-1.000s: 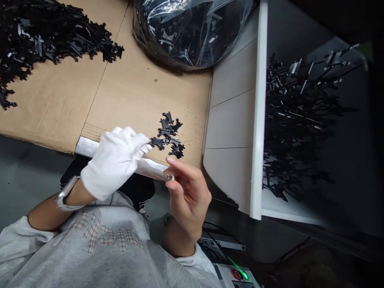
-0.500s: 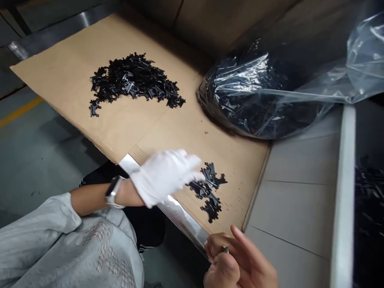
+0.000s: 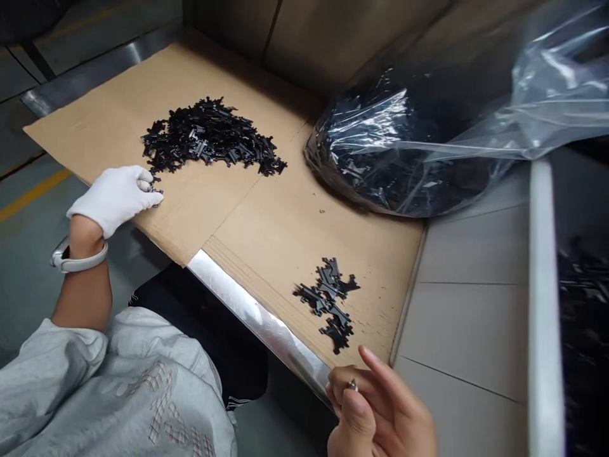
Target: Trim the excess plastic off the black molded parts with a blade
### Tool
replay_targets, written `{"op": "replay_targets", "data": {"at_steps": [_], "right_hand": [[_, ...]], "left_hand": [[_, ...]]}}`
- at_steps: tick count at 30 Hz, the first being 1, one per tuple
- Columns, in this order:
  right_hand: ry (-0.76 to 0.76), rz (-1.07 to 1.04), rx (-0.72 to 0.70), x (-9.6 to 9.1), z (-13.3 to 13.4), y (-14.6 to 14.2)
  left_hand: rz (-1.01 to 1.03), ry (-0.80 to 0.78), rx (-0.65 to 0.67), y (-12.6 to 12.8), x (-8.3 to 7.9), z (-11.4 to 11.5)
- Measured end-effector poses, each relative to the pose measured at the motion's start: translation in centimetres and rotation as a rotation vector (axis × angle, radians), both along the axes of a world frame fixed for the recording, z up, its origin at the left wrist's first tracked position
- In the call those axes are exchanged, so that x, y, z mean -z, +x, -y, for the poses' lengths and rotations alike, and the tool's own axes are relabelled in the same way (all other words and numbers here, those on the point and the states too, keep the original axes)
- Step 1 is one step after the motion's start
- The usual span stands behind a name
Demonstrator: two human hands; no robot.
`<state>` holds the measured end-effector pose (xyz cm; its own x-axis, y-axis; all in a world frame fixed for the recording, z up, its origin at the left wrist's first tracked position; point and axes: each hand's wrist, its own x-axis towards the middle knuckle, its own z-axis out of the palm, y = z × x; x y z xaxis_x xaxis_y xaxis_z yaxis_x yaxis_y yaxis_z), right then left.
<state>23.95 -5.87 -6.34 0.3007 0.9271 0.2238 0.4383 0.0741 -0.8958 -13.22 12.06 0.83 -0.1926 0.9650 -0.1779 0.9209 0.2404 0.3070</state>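
Note:
My left hand (image 3: 117, 195), in a white glove, rests on the cardboard sheet (image 3: 266, 216) at the near edge of a big pile of small black plastic parts (image 3: 207, 136). Its fingers are curled round one black part from that pile. My bare right hand (image 3: 380, 412) is low at the table's front edge, thumb and finger pinched on a tiny silvery piece. Just beyond it lies a small cluster of black parts (image 3: 328, 301), untouched.
A clear plastic bag (image 3: 409, 146) full of black parts lies at the back right. A white tray wall (image 3: 542, 304) stands at the right with more black parts behind it. The metal table edge (image 3: 252, 311) runs along the front.
The view has swung up and left. My left hand left the small cluster and moved far left to the big pile. My right hand stayed pinched near the front edge.

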Motion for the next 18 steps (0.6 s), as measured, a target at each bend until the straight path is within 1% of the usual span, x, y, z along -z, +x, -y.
{"op": "replay_targets", "data": {"at_steps": [2,3,5,6,8,9,11,13,14,15,18], "right_hand": [[-0.013,-0.007,0.029,-0.3,0.1,-1.1],[-0.021,-0.022,0.034,-0.6,-0.1,-1.7],[-0.036,-0.098,0.034,-1.3,-0.6,-2.9],[-0.021,-0.157,0.058,-1.8,-1.0,-3.6],[-0.037,-0.282,-0.017,-2.6,-1.9,-4.8],[-0.065,-0.336,-0.062,-2.9,-2.4,-5.4],[-0.151,-0.446,-0.165,-3.3,-3.2,-6.3],[-0.247,-0.560,-0.184,-3.3,-3.8,-6.7],[-0.262,-0.645,-0.192,-3.2,-4.0,-6.8],[-0.271,-0.724,-0.203,-3.1,-4.1,-6.8],[-0.265,-0.856,-0.228,-2.9,-4.1,-6.5]], "left_hand": [[0.045,0.006,0.009,0.9,0.0,0.5],[0.100,0.020,0.009,1.5,0.2,0.8],[0.286,0.036,0.044,3.6,0.8,1.6],[0.422,0.025,0.099,5.0,1.0,2.1],[0.677,-0.074,0.279,8.3,1.1,3.5],[0.769,-0.120,0.365,9.9,1.0,4.3],[0.850,-0.145,0.515,12.6,0.6,5.8],[0.883,-0.110,0.593,14.3,0.5,6.9],[0.914,-0.093,0.596,14.7,0.6,7.3],[0.963,-0.088,0.570,14.9,0.8,7.6],[1.120,-0.167,0.429,14.2,1.9,7.7]]}}
